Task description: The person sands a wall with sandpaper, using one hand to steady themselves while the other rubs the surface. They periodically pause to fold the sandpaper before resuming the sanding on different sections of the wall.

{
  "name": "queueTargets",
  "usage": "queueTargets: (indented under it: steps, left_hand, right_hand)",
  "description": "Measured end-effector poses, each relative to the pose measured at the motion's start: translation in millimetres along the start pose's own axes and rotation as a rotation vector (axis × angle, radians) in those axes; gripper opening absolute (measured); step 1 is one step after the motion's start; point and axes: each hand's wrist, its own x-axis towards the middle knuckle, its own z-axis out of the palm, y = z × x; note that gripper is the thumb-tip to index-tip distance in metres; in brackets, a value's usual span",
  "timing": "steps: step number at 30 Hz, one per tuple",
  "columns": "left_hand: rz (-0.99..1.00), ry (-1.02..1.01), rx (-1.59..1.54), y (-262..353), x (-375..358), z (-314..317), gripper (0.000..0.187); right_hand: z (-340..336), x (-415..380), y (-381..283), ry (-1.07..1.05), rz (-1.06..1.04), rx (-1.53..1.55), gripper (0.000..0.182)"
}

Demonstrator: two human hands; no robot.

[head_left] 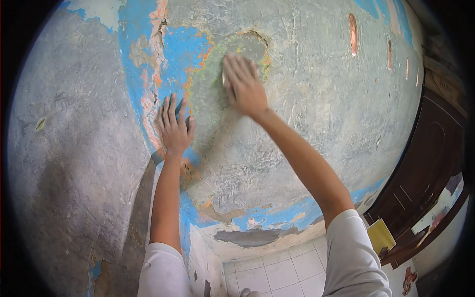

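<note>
My left hand point(175, 131) lies with fingers spread on the wall, over blue paint beside a cracked, peeling corner strip point(148, 99). Higher and to the right, my right hand point(245, 86) presses on a rough grey-green patch point(208, 89) edged with orange and yellow flecks. Its fingers are stretched out and slightly blurred. A thin pale edge shows beside the thumb, under the palm; what this object is, I cannot make out. Grey wall point(311, 109) with flaking blue remnants surrounds both hands.
Dark wooden furniture point(420, 163) stands at the right, with a yellow object point(380, 236) by its lower end. White floor tiles point(282, 274) show below. Several reddish gouges point(353, 34) mark the upper right wall. A grey wall point(74, 123) adjoins on the left.
</note>
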Motion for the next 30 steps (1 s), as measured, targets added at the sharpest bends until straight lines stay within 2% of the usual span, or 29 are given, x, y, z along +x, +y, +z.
queueTargets:
  steps: [2, 5, 10, 13, 16, 18, 21, 24, 28, 29, 30]
  left_hand:
    - [-0.024, -0.036, 0.012, -0.4, -1.3, -0.3, 0.053]
    - [-0.034, -0.049, 0.0, -0.8, -1.4, -1.4, 0.053]
    - [-0.023, -0.04, -0.017, -2.7, -1.7, -0.3, 0.054]
    - [-0.024, -0.033, -0.022, -2.8, -0.9, 0.7, 0.054]
    - [-0.009, -0.011, -0.048, -4.1, -1.0, 0.2, 0.054]
    - [0.001, 0.001, -0.037, -3.8, -1.3, 1.9, 0.053]
    - [-0.032, -0.016, -0.048, -2.3, 0.7, -2.1, 0.051]
    - [-0.058, -0.08, -0.029, -0.8, 2.6, -11.9, 0.048]
    - [-0.135, -0.042, -0.079, -3.0, 1.5, -8.4, 0.048]
    - [-0.141, -0.035, -0.077, -3.4, 2.5, -7.3, 0.048]
    - [-0.143, -0.032, -0.077, -3.3, 3.5, -7.5, 0.048]
  right_hand:
    - [1.4, 39.8, 7.5, 0.097, 0.056, -0.03, 0.062]
    - [15.0, 30.2, -9.7, 0.144, 0.139, -0.028, 0.062]
    - [28.2, -100.0, -46.4, -0.166, -0.101, 0.111, 0.063]
    - [10.6, -99.3, -44.9, -0.271, -0.16, 0.183, 0.062]
    - [9.5, -30.9, -10.7, -0.038, -0.169, 0.09, 0.062]
    - [10.7, 25.4, 8.1, 0.101, -0.015, -0.047, 0.062]
    - [11.7, 67.7, 9.3, 0.099, 0.112, -0.037, 0.063]
    - [32.0, 30.5, -25.6, 0.1, 0.156, -0.042, 0.065]
    - [47.2, -104.3, -94.7, -0.259, -0.042, 0.048, 0.066]
    - [43.4, -128.3, -105.8, -0.35, -0.007, 0.122, 0.067]
    - [41.8, -127.1, -105.7, -0.351, -0.017, 0.1, 0.067]
